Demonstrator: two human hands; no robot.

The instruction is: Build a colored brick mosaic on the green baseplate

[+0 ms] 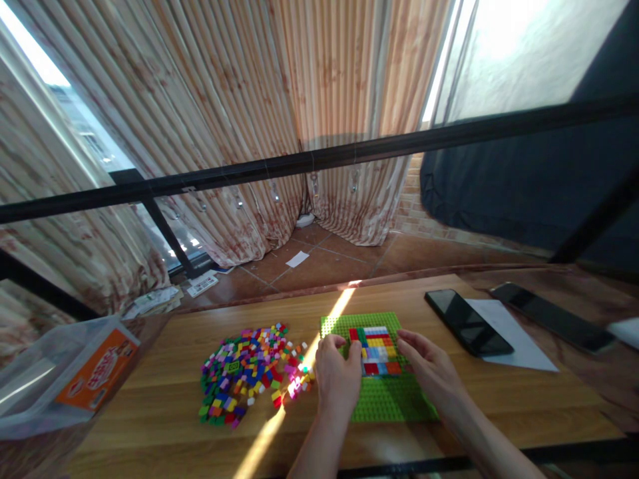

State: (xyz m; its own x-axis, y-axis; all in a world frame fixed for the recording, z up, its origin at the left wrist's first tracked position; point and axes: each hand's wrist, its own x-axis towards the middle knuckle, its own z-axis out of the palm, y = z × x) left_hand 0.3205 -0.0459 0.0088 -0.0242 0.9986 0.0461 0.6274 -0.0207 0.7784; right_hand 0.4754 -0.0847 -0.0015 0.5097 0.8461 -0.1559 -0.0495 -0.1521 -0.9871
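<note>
A block of toy building bricks [375, 350] in red, white, yellow, blue and orange sits on the green baseplate [387, 401]. On the block's left side is my left hand [337, 374], its fingers bent over the baseplate and its thumb at the block's left edge. The thumb and fingertips are apart, and no brick shows between them. My right hand [430, 364] reaches in from the right, fingers stretched out, fingertips close to the block's right edge. Whether they touch it I cannot tell. Left of my left hand lies a spread pile of loose bricks [249, 364].
A clear plastic box [34, 382] with an orange label stands at the left. A black phone [469, 322] lies on white paper [534, 349] at the right, near another dark phone-like device [552, 316]. A black rail [319, 158] crosses before the curtains [239, 100].
</note>
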